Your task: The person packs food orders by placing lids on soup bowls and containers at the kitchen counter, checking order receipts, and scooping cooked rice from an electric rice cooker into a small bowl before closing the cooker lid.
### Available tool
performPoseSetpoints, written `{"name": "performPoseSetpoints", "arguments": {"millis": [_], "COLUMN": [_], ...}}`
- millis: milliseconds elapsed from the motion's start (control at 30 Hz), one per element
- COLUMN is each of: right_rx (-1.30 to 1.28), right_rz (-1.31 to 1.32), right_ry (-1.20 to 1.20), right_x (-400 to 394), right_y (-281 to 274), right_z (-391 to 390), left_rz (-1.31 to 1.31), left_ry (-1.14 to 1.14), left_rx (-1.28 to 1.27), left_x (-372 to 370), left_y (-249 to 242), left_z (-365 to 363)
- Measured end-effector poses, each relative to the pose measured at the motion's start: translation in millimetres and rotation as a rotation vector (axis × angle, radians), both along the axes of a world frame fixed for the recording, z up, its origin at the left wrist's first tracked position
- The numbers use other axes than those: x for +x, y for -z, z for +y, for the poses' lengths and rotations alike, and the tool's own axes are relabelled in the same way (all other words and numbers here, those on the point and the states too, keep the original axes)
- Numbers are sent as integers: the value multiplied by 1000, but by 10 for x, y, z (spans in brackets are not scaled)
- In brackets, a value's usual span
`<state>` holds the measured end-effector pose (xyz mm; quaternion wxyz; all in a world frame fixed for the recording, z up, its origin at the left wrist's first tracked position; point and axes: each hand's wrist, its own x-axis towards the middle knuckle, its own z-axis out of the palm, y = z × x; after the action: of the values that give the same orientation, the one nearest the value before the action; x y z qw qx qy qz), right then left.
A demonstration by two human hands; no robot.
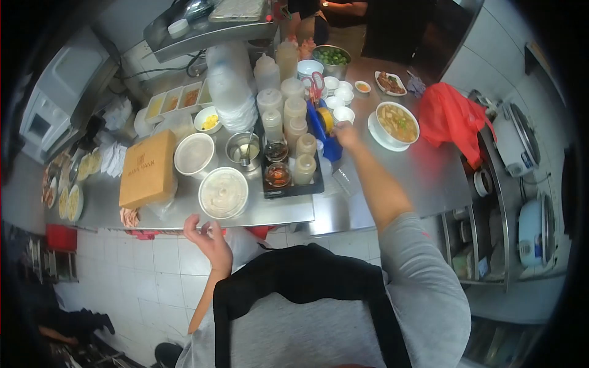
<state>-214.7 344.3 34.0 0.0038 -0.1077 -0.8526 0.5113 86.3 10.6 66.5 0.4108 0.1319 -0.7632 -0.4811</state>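
My right hand (pixel 346 135) reaches over the counter with its fingers drawn together. Just beyond it is a small white bowl (pixel 343 115), and to its left stands a blue tape dispenser (pixel 332 149) with a yellow roll (pixel 327 120). Whatever the fingers pinch is too small to make out. My left hand (pixel 210 239) hangs in front of the counter edge, fingers loosely bent and apart, holding nothing. Above it sits a round white tub (pixel 223 193) with a pale lid or filling. To the right of my right hand, a bowl of soup (pixel 397 124) rests on a white plate (pixel 388 145).
Squeeze bottles (pixel 293 115) and sauce jars fill a black tray (pixel 293 192). A cardboard box (pixel 146 170) lies at the left. Red plastic bags (pixel 451 119) lie at the right edge. Across the counter, another person stands near a pot of greens (pixel 332 56).
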Motion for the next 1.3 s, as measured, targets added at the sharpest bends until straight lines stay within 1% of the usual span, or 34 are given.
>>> {"name": "performPoseSetpoints", "arguments": {"millis": [33, 67, 133, 167, 233, 267, 300, 333, 367, 400, 433, 467, 533, 633, 667, 733, 800, 867, 933, 967, 1033, 1100, 1167, 1233, 1267, 1300], "right_rx": [-36, -46, -186, -255, -449, -549, -547, -544, -489, -539, -414, -289, -362, -444, -452, -466, -440, -429, -437, -445, -462, -451, -461, -492, -442, -449], "right_rz": [-54, -69, 42, 102, 241, 304, 315, 327, 290, 278, 256, 234, 191, 72, 57, 15, -19, -18, 1, 9, 8, -62, -102, -107, -78, -63], "right_ry": [-7, -15, 10, 26, -78, -127, -145, -164, -129, -83, -82, -81, -25, 29, 22, 2, -9, -21, -34, -38, -61, -66, -82, -86, -98, -93], "right_x": [13, -51, 33, 79, 403, 667, 985, 1340, 1699, 2045, 2329, 2569, 2875, 2968, 2965, 2942, 2939, 2898, 2876, 2848, 2822, 2815, 2774, 2778, 2767, 2778], "right_y": [-61, 5, -28, -123, -358, -487, -664, -847, -977, -1072, -998, -928, -759, -368, -208, 107, 279, 435, 553, 530, 447, 390, 405, 500, 564, 544], "right_z": [-5, 27, 43, 69, 173, 222, 344, 512, 645, 750, 904, 1039, 1150, 1213, 1240, 1277, 1269, 1270, 1249, 1229, 1148, 1100, 1053, 1088, 1130, 1163], "left_rz": [26, 47, -310, -387, -464, -484, -502, -519, -533, -489, -445, -443, -441, -517, -494, -564, -623, -623, -618, -618, -617, -614, -534, -475, -415, -358], "left_ry": [185, 372, 862, 1093, 1225, 1119, 1010, 852, 697, 652, 608, 639, 696, 282, 79, 93, 114, 127, 147, 153, 130, 63, 71, 116, 173, 232], "left_rx": [52, 103, 606, 829, 1109, 1192, 1272, 1270, 1263, 1231, 1198, 1165, 1092, 752, 567, 534, 536, 446, 337, 276, 115, -83, 59, 167, 214, 262], "left_x": [33, 39, -104, -266, -618, -861, -1111, -1347, -1560, -1720, -1861, -2028, -2264, -2332, -2221, -2198, -2192, -2234, -2385, -2538, -2577, -2515, -2599, -2536, -2471, -2412], "left_y": [-165, -330, -646, -612, -439, -250, -87, -29, 6, 40, 73, 199, 522, 571, 409, 433, 463, 520, 696, 864, 880, 656, 860, 825, 744, 671], "left_z": [250, 519, 1038, 1299, 1824, 2057, 2250, 2396, 2501, 2576, 2631, 2650, 2664, 2868, 2956, 3026, 3008, 2980, 2970, 2956, 2951, 2921, 2884, 2837, 2862, 2888]}}
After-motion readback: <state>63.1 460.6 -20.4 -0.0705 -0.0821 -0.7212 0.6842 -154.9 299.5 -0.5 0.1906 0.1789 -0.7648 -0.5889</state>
